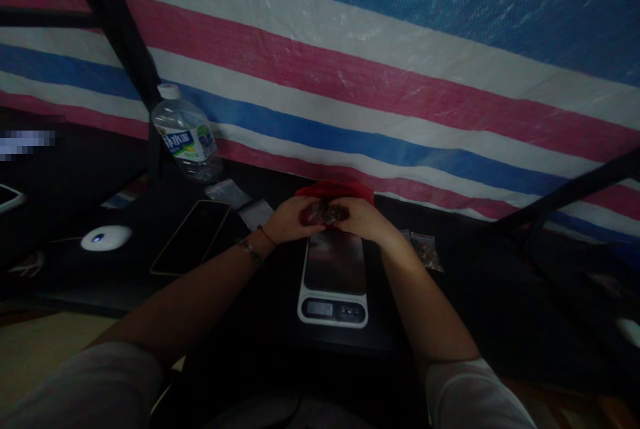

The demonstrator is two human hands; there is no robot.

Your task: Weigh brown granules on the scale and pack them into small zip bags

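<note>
My left hand (295,219) and my right hand (364,217) come together over the far end of a digital kitchen scale (335,269). Fingers of both are closed on a small clear plastic bag (336,214) with brownish bits in it; its exact contents are too dark to make out. Just behind my hands is a red plastic bag or container (335,188), mostly hidden by them. The scale has a metal plate and a lit display, whose digits are hard to read. Small filled zip bags (425,252) lie to the right of my right forearm.
Flat clear zip bags (227,194) lie left of my left hand. Nearby are a dark phone (193,239), a white mouse-like device (107,238) and a large clear bottle (187,139). A striped plastic sheet (380,69) rises behind the black table (475,296).
</note>
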